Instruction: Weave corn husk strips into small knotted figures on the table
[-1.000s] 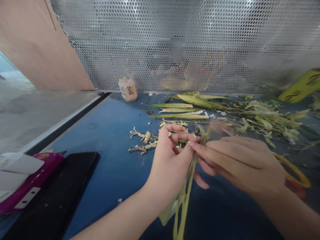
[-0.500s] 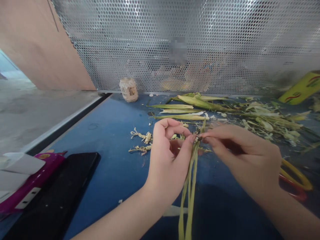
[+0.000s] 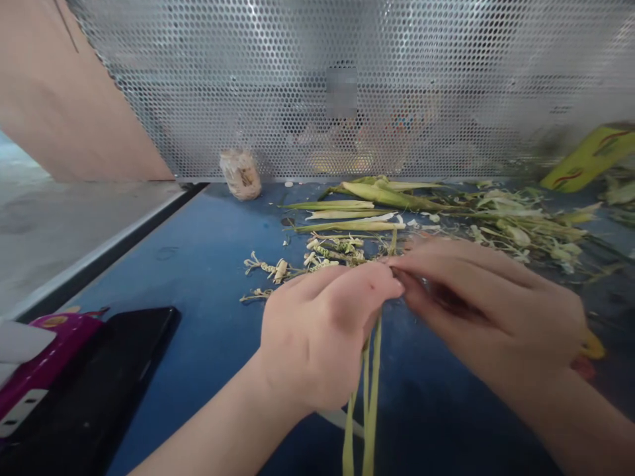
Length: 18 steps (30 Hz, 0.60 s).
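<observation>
Long flat green leaf strips [image 3: 371, 396] hang from my left hand [image 3: 320, 330] towards the near edge. Its fingers are curled closed round their upper part, back of the hand facing up. My right hand [image 3: 496, 304] pinches at the same spot, thumb and forefinger touching the left fingertips. The exact bit it grips is hidden. One strip end sticks up just beyond the fingertips. Past my left hand lie several small woven leaf pieces [image 3: 337, 251], and a pale braided piece [image 3: 268, 268] with knotted, frayed ends lies to the left.
Green leaf pieces [image 3: 347, 205] and a heap of loose plant scraps [image 3: 520, 231] lie behind. A wrapped jar-like object [image 3: 241, 175] stands by the perforated metal panel [image 3: 278, 86]. At left are a black phone [image 3: 119, 370] and a magenta object [image 3: 64, 344]. Yellow-and-red handles [image 3: 592, 347] show at right.
My left hand has rolled over so its back faces up, covering the grip. The right hand stays pinched beside it. The view has shifted slightly.
</observation>
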Tool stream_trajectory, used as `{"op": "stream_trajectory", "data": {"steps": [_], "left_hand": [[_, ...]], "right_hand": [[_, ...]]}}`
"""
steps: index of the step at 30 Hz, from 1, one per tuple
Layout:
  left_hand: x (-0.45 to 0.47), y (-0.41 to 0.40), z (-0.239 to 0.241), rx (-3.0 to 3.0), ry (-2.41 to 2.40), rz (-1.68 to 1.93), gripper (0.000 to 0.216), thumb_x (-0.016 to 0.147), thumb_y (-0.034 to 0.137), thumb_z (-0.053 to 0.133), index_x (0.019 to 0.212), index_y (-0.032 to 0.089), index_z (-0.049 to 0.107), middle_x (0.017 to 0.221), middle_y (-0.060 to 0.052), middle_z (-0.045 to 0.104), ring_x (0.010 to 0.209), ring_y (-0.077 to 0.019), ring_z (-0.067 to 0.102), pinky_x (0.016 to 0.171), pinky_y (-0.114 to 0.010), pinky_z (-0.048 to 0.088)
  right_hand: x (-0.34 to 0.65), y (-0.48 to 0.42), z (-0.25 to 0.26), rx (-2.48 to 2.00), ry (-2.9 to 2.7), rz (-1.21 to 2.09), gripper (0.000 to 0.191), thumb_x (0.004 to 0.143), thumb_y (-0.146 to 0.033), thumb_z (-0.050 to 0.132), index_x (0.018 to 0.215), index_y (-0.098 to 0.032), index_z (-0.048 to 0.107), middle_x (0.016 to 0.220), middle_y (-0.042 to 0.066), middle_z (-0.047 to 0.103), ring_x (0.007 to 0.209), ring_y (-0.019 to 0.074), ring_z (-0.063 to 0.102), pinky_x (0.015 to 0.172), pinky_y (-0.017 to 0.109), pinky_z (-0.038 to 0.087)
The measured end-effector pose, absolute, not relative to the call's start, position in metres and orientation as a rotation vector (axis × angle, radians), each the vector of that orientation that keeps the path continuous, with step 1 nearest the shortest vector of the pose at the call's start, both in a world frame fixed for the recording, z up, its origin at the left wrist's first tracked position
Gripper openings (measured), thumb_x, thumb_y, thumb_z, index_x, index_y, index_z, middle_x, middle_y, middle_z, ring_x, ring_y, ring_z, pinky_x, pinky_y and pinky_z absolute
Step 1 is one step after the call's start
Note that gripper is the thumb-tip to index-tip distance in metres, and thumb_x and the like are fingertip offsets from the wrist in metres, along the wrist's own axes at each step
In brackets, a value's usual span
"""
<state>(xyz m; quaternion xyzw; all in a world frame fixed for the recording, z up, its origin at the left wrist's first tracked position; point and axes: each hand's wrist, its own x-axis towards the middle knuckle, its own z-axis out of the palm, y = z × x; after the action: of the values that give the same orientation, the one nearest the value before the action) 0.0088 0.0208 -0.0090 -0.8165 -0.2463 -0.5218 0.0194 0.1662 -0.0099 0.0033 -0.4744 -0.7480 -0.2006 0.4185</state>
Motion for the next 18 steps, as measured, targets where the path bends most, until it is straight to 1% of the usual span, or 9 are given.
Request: {"op": "stream_trajectory", "data": {"steps": [4, 8, 11, 14, 18], "left_hand": [[0.007, 0.022, -0.012, -2.518, -0.715, -1.544, 0.026, 0.071, 0.010, 0.054, 0.093, 0.024, 0.053, 0.081, 0.004, 0.070, 0.062, -0.0134, 0.064, 0.052, -0.026, 0.051], [0.008, 0.023, -0.013, -2.529, -0.785, -1.488, 0.024, 0.072, 0.011, 0.053, 0.092, 0.024, 0.053, 0.075, 0.005, 0.069, 0.057, -0.0132, 0.063, 0.046, -0.026, 0.048], [0.008, 0.022, -0.010, -2.509, -0.841, -1.532, 0.023, 0.070, 0.010, 0.055, 0.089, 0.024, 0.053, 0.070, 0.005, 0.069, 0.055, -0.0120, 0.062, 0.042, -0.023, 0.046], [0.007, 0.020, -0.007, -2.476, -0.884, -1.544, 0.024, 0.068, 0.010, 0.056, 0.087, 0.023, 0.053, 0.065, 0.006, 0.067, 0.051, -0.0114, 0.061, 0.039, -0.022, 0.045], [0.005, 0.018, -0.005, -2.572, -0.875, -1.475, 0.021, 0.070, 0.009, 0.054, 0.086, 0.022, 0.053, 0.066, 0.005, 0.067, 0.057, -0.0124, 0.063, 0.038, -0.021, 0.044]], "right_hand": [[0.173, -0.009, 0.004, -1.186, -1.989, -0.703, 0.017, 0.081, -0.019, 0.051, 0.090, -0.025, 0.064, 0.088, -0.001, 0.069, 0.072, 0.0143, 0.065, 0.056, 0.023, 0.049], [0.176, -0.010, 0.007, -1.210, -2.089, -0.818, 0.019, 0.084, -0.020, 0.046, 0.089, -0.023, 0.064, 0.083, 0.000, 0.070, 0.063, 0.0143, 0.064, 0.052, 0.025, 0.044], [0.175, -0.011, 0.011, -1.181, -2.136, -0.830, 0.020, 0.084, -0.018, 0.045, 0.087, -0.021, 0.065, 0.079, 0.000, 0.070, 0.058, 0.0141, 0.063, 0.049, 0.025, 0.042], [0.175, -0.012, 0.013, -1.179, -2.149, -0.788, 0.022, 0.085, -0.017, 0.044, 0.087, -0.020, 0.065, 0.082, 0.000, 0.070, 0.061, 0.0137, 0.064, 0.050, 0.025, 0.042], [0.177, -0.011, 0.014, -1.162, -2.173, -0.783, 0.022, 0.085, -0.017, 0.042, 0.087, -0.020, 0.064, 0.086, 0.000, 0.070, 0.059, 0.0141, 0.063, 0.047, 0.026, 0.039]]}}
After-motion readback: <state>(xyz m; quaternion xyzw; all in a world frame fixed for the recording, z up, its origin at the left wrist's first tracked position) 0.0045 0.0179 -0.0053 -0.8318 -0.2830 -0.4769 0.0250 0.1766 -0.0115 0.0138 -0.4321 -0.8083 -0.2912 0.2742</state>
